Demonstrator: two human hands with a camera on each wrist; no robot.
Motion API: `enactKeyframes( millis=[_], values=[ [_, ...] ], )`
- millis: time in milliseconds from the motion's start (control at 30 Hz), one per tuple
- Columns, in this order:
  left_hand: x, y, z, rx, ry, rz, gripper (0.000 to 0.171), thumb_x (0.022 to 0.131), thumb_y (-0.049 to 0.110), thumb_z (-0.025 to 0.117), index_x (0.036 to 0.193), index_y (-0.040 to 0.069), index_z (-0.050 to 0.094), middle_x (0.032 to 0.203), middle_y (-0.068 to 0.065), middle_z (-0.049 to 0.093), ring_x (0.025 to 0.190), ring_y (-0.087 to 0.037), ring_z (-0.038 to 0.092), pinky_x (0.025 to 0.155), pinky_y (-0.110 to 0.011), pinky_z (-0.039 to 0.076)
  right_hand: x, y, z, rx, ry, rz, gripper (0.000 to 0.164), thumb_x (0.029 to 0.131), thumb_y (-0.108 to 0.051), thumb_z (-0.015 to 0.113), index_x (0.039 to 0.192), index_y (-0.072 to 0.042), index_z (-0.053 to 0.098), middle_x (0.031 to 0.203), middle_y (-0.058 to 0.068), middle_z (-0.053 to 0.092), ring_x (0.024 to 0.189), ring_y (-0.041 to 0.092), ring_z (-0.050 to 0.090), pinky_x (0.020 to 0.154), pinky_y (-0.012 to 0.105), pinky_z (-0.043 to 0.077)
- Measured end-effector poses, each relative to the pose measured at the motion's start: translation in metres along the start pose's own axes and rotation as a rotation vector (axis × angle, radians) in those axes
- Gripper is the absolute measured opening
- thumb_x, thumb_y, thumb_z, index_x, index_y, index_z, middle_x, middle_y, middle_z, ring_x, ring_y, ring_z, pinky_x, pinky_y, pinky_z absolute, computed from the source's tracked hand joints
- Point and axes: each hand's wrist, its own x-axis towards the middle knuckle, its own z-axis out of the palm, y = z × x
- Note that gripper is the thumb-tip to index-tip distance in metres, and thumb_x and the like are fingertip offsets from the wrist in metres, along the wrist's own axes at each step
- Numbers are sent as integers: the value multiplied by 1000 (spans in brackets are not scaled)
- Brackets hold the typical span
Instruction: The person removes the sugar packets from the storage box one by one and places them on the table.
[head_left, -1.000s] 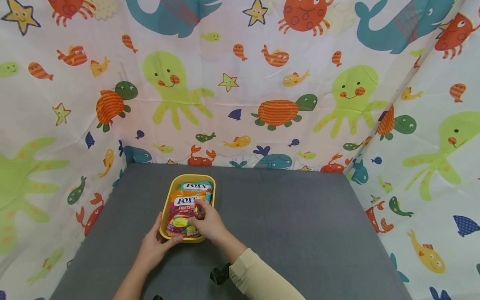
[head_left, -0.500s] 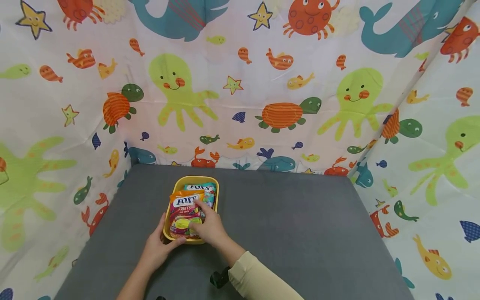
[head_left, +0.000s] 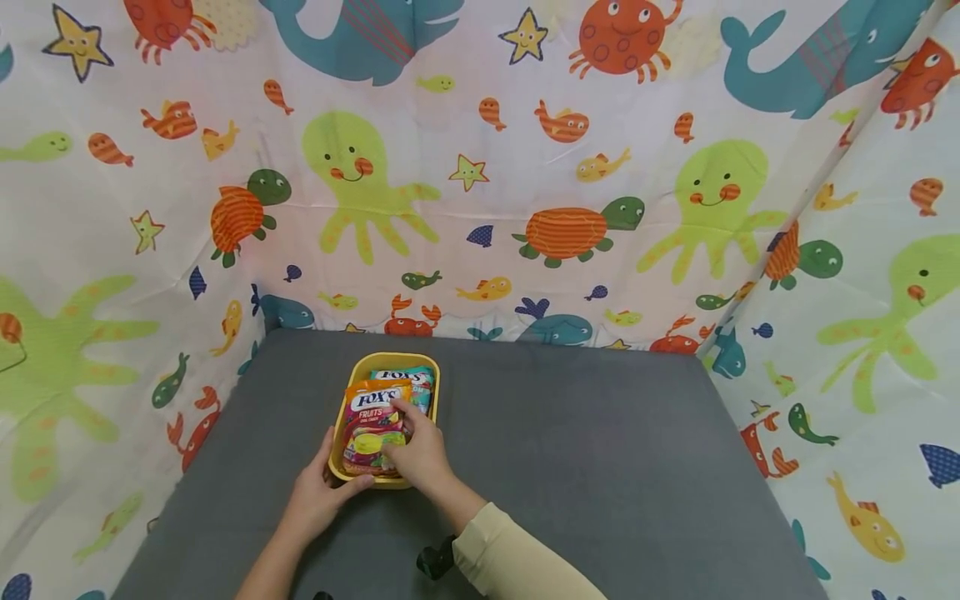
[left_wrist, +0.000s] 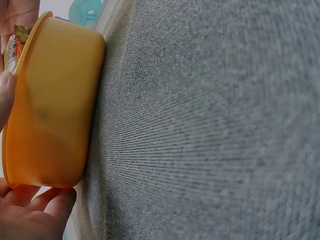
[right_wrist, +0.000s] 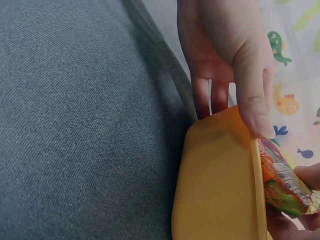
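Note:
A yellow plastic tub (head_left: 437,392) sits on the grey table, left of the middle in the head view. My left hand (head_left: 318,492) grips its near left corner, with the thumb on the rim and fingers round the outside wall. In the tub lies a pink and orange Fox's Fruits candy packet (head_left: 367,417), partly over a teal Fox's packet (head_left: 423,383). My right hand (head_left: 423,454) pinches the front packet by its right side. From the right wrist, this candy packet (right_wrist: 285,185) shows standing partly above the rim. The teal packet's lower part is hidden.
The grey cloth-covered table (head_left: 570,467) stretches to the right of the tub. Sea-animal printed curtains (head_left: 555,167) stand behind and at both sides. A small black object (head_left: 435,560) shows beside the right sleeve.
The front candy packet has shifted slightly left within the tub, baring more of the teal packet. Both hands keep their hold. The head view has shifted a little.

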Motion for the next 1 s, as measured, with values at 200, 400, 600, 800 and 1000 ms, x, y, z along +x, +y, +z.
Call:
enactKeyframes(
  millis=[200,400,600,800,1000],
  values=[
    [2,-2,-1,4,-8,6,114,85,53,76,164,14,3,165,-20,24,148,-36,34,116,-51,36,3,2,-4,44,41,18,66,83,2,76,142,-19,57,122,5,73,99,13,69,83,33,62],
    [2,-4,-1,-3,-10,-20,118,83,56,77,164,15,1,167,-19,20,150,-36,31,116,-50,35,5,0,-10,92,55,73,65,85,-2,76,144,-21,55,124,4,72,101,15,69,88,37,61],
    [3,-2,-3,6,-23,-38,121,81,60,76,164,16,0,167,-19,18,151,-38,29,118,-52,32,5,-1,-13,140,55,96,66,86,-2,76,145,-22,53,130,5,69,106,18,69,91,40,60],
    [4,-3,-3,-6,-24,-35,116,84,56,76,164,17,1,168,-18,18,151,-37,28,118,-52,32,6,-2,-19,169,49,94,66,88,-3,74,146,-24,51,129,5,69,103,19,69,90,42,60],
    [3,-6,-1,-24,-9,-5,114,85,49,78,164,17,2,167,-17,20,150,-35,30,116,-49,35,8,-1,-29,211,57,98,65,88,-1,72,145,-23,51,129,5,69,104,19,68,90,41,60]
  ],
)
